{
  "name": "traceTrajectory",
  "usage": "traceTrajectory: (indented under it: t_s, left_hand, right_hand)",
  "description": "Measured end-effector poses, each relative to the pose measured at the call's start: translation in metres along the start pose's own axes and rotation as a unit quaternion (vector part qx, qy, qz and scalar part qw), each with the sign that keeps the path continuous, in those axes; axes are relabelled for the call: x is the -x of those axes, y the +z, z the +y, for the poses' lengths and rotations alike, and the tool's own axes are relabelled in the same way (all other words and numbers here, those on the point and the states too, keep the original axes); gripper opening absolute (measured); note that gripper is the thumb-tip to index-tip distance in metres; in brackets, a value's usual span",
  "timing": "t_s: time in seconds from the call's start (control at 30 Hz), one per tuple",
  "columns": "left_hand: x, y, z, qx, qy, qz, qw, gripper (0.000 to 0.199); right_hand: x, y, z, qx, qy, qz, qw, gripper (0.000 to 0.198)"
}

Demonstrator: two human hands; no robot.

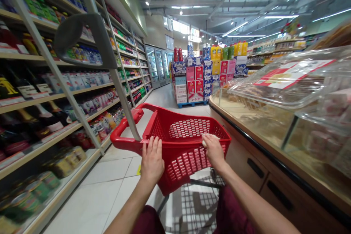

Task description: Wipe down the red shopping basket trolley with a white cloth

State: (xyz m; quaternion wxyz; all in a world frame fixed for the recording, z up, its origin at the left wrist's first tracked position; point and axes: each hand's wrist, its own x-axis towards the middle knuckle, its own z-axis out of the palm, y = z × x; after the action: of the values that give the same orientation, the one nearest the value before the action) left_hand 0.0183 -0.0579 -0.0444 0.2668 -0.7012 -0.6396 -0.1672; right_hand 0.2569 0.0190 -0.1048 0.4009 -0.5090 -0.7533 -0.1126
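A red plastic shopping cart (181, 155) stands crosswise in front of me, and no goods show in its basket. My left hand (152, 159) rests on the near side, its fingers stretched out over the rim and close together. Farther right along that rim, my right hand (213, 150) is closed on a white cloth or tissue (216, 137), pressed against the edge. Most of the cloth is hidden under the fingers. A grey pole with a looped grip (102, 40) rises beside the cart's handle end (120, 131).
Shelves of drinks, bottles and cans (49, 186) line the left side. A glass-fronted counter (263, 117) with clear lids runs close on the right. Ahead stand stacked drink cartons (196, 80) on a blue pallet (192, 104) and glass-door fridges (157, 62). A metal grid rack (192, 204) lies below the basket.
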Motion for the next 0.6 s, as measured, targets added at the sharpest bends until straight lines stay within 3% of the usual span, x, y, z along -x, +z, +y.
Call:
traceTrajectory:
  t_s: [0.1,0.17,0.23,0.33,0.4,0.53,0.6]
  left_hand:
    - [0.001,-0.002,0.0,0.004,-0.001,0.004,1.0,0.059]
    - [0.002,-0.002,-0.002,0.007,0.003,0.006,1.0,0.058]
    - [0.003,-0.002,-0.002,0.009,0.002,0.01,1.0,0.058]
    - [0.004,-0.001,0.0,0.008,-0.006,0.016,1.0,0.058]
    - [0.004,-0.001,0.002,0.01,-0.013,0.017,1.0,0.057]
    - [0.003,-0.002,0.002,0.02,-0.015,0.013,1.0,0.059]
    - [0.004,-0.002,0.001,0.021,-0.012,0.012,1.0,0.059]
  right_hand:
    - [0.001,0.011,-0.026,-0.035,-0.109,-0.009,0.993,0.05]
    - [0.005,0.011,-0.021,-0.03,-0.135,-0.016,0.99,0.05]
    - [0.011,0.005,0.008,-0.002,-0.093,-0.018,0.995,0.051]
    - [0.02,-0.004,0.058,0.051,0.031,0.014,0.998,0.047]
    - [0.022,-0.004,0.067,0.061,0.071,0.036,0.995,0.045]
    - [0.02,0.004,0.044,0.001,-0.046,0.006,0.999,0.05]
    - [0.021,0.001,0.045,-0.013,-0.064,-0.002,0.998,0.05]
